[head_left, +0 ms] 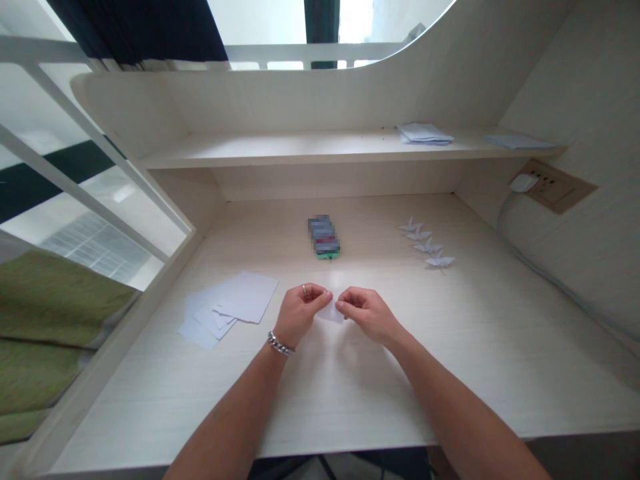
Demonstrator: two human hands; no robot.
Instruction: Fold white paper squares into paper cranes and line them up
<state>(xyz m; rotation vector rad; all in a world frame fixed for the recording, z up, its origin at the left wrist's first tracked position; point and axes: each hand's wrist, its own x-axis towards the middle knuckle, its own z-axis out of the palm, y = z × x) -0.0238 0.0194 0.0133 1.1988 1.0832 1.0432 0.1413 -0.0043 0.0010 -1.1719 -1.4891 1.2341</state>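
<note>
My left hand [300, 312] and my right hand [367, 313] meet over the middle of a pale wooden desk [450, 347]. Both pinch a small folded piece of white paper [331, 312] held between them, fingers curled closed on its edges. A ring and a metal bracelet show on my left hand and wrist. Left of my hands lies a loose pile of white paper sheets [230, 305]. A row of several small folded paper cranes [428, 245] stands at the back right of the desk.
A phone [324, 237] lies flat behind my hands. On the shelf above rest more papers [425, 134] and a sheet [517, 141]. A wall socket with a plug [545, 187] and cable is at the right. A white railing [90, 167] borders the left.
</note>
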